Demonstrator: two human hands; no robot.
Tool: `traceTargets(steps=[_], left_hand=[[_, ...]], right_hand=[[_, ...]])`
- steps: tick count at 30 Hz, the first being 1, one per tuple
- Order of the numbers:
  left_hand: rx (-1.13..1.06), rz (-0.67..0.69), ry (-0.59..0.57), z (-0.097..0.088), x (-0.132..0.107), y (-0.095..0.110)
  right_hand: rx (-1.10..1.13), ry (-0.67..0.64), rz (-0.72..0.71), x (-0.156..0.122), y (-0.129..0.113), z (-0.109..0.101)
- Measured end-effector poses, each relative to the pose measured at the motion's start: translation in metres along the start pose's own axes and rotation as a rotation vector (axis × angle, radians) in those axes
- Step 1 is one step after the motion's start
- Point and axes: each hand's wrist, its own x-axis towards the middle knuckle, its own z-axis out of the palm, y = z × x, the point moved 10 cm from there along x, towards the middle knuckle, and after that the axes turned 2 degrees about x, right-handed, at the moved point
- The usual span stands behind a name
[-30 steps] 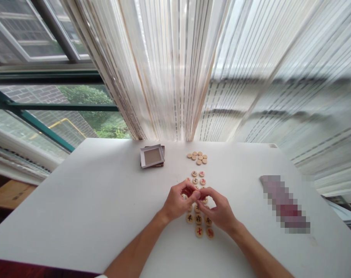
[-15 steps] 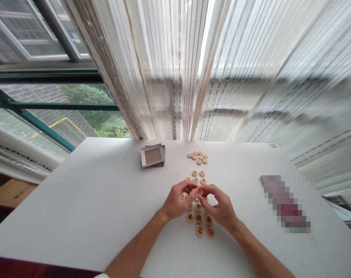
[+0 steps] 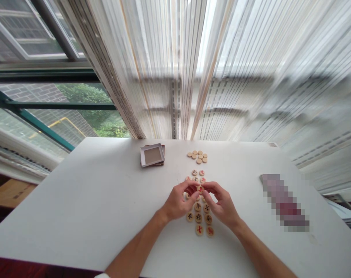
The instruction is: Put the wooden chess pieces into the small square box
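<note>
My left hand (image 3: 177,202) and right hand (image 3: 222,206) are drawn in narrow, curled over the middle of the table with their fingertips closing around a red-lettered xiangqi piece (image 3: 200,189). I cannot tell from this view whether either hand is truly gripping it or only touching it. As I judge it, the step in hand is close fingertip work on this one piece, inside the column of wooden xiangqi pieces (image 3: 198,217) that runs in pairs under and beyond my hands, red and black characters facing up. Some of them are hidden beneath my palms, so any move from here calls for small, careful fingers that do not nudge the neighbours. Farther out lies a tight cluster of plain wooden discs (image 3: 197,156) showing no characters. To their left, a square cardboard lid (image 3: 152,155) with a grey rim rests on a brown box (image 3: 161,164). All of this sits on a white table (image 3: 77,200), with a pixelated object (image 3: 284,202) I cannot make out to the right, and sheer striped curtains (image 3: 175,77) beyond the far edge.
</note>
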Motion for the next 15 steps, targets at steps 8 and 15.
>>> traceTargets(steps=[8,15], left_hand=[[0.117,0.053,0.005,0.0004,-0.0005,0.0058],[0.179,0.065,0.0,0.0038,-0.0023,0.0032]], right_hand=[[0.04,0.038,0.035,0.0018,0.0036,-0.0011],[0.014,0.067,0.058,0.0006,0.0102,-0.0054]])
